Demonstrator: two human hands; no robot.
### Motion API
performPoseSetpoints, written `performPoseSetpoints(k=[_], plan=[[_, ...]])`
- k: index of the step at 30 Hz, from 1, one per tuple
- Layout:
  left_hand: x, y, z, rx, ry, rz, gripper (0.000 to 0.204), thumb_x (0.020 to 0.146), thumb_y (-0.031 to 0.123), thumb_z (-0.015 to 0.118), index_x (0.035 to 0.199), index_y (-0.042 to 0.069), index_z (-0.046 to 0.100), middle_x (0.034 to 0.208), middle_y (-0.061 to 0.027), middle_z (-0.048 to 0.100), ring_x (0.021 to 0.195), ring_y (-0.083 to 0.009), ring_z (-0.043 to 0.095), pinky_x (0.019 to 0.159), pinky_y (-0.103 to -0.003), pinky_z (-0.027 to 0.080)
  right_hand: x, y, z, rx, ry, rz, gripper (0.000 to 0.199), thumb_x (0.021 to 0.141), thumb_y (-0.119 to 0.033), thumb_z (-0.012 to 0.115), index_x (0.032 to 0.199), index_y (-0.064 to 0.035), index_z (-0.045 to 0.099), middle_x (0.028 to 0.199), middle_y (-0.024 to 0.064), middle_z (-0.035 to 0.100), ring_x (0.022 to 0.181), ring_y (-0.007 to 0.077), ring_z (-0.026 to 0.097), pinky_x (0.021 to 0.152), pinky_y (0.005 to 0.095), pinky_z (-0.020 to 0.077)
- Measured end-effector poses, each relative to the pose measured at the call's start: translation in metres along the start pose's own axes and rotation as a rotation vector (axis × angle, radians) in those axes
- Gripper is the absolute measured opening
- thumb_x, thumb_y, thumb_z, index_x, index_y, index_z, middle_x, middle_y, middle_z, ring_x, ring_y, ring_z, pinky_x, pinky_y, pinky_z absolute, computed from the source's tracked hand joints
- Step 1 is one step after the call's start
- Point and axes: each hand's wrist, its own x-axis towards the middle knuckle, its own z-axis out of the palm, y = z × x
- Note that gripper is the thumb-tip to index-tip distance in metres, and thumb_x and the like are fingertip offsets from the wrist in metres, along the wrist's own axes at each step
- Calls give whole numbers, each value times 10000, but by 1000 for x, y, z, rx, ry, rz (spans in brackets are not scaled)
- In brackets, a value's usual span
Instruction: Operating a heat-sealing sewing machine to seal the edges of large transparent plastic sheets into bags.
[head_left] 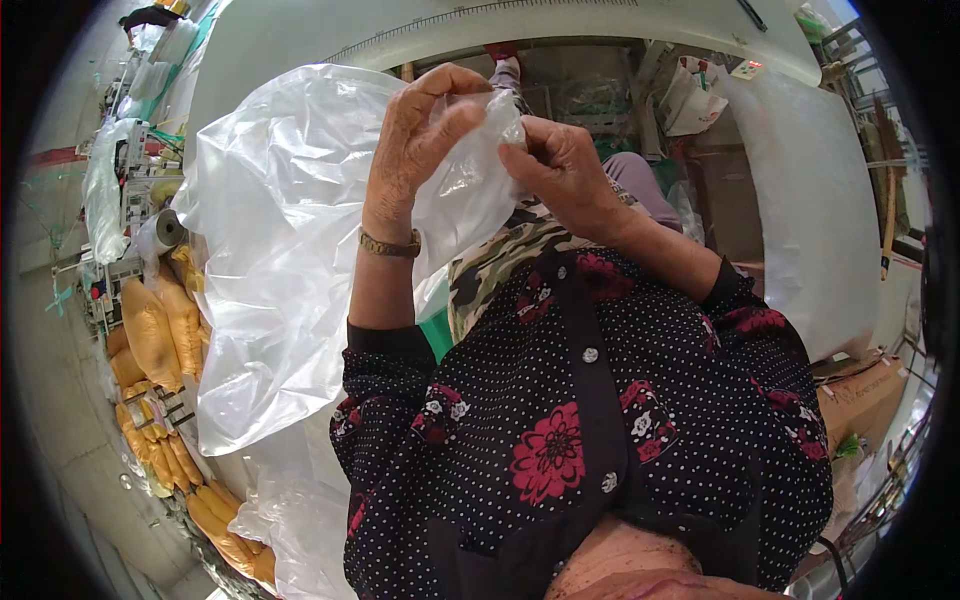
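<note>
A large clear plastic bag (pixel 290 220) spreads out to the left in crinkled folds, its upper end gathered between my hands. My left hand (pixel 420 135), with a watch or bracelet (pixel 390 243) at the wrist, has its fingers bent and closed on the film near the gathered end. Close beside it on the right, my right hand (pixel 570 175) pinches a bunched edge of the same bag between thumb and fingers. Both hands are raised in front of my body, above my lap. Folds of film partly hide the fingertips.
A pale table (pixel 270 40) with a ruler scale (pixel 480 14) lies ahead. Yellow-orange filled packages (pixel 150 330) and a dark-cored film roll (pixel 168 230) are at the left. Another pale surface (pixel 815 200), a white bag (pixel 693 95) and a cardboard box (pixel 865 405) stand right.
</note>
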Motion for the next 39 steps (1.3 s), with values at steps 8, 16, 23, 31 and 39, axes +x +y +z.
performPoseSetpoints(k=[8, 16, 23, 31, 39], plan=[[2, -6, -5, -123, -80, -21, 139, 900, 148, 720, 920, 20, 671, 822, 35, 602, 774, -67, 521, 723, -223, 440, 1, 5, 7, 115, -19, 18, 232, 973, -207, 584, 914, 13, 629, 768, -9, 610, 701, 28, 513, 598, 234, 450], [5, -6, -2, -156, -107, -20, 115, 898, 128, 721, 906, 24, 673, 801, 39, 603, 762, -60, 520, 707, -212, 443, 4, -4, 12, 183, 64, -27, 260, 990, -243, 590, 955, 15, 598, 795, -4, 604, 726, 34, 510, 618, 241, 455], [6, -4, -6, -53, -133, -52, 84, 923, 87, 673, 930, 5, 660, 855, 43, 579, 831, -55, 508, 774, -206, 416, 14, 8, 1, 43, 57, -60, 295, 997, -268, 590, 891, 8, 581, 771, -2, 552, 722, 34, 451, 600, 242, 399], [8, -1, -16, 70, -222, -119, 99, 907, 93, 685, 850, 18, 652, 779, 65, 545, 750, -33, 466, 670, -207, 390, 20, 7, 0, -14, 61, -150, 258, 996, -255, 597, 925, -8, 574, 760, -20, 524, 705, 43, 456, 597, 238, 402], [12, -2, -5, 67, -22, -32, 192, 880, 121, 729, 747, 10, 646, 629, 60, 517, 617, -28, 415, 529, -217, 349, 29, 8, 8, 190, 89, -54, 333, 916, -283, 710, 1007, 2, 563, 849, 45, 616, 754, 80, 577, 665, 249, 500]])
